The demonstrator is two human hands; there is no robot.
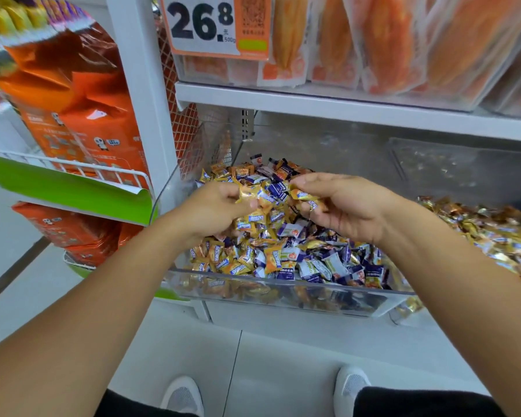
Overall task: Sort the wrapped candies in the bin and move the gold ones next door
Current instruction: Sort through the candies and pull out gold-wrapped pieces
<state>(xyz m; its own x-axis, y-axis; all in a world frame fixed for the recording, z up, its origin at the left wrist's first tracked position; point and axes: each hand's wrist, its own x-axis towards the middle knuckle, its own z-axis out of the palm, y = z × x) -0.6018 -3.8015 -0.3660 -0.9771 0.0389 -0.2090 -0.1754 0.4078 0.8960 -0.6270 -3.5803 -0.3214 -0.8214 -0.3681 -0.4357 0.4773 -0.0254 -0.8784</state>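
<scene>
While both grip, gold candies (pixel 247 192) fill left hand (pixel 215 210).

Both bare forearms are reaching forward and converging, the hands hovering close together but not touching. The left hand (pixel 215 206) is turning its back toward the camera with fingers curling inward, pinching a gold candy (pixel 247 192) at its fingertips. The right hand (pixel 340 206) is lying palm-down with its wrist bending slightly, its fingers (pixel 305 183) curling under and gripping gold-wrapped pieces (pixel 305 197), the thumb tucking in below them.
</scene>
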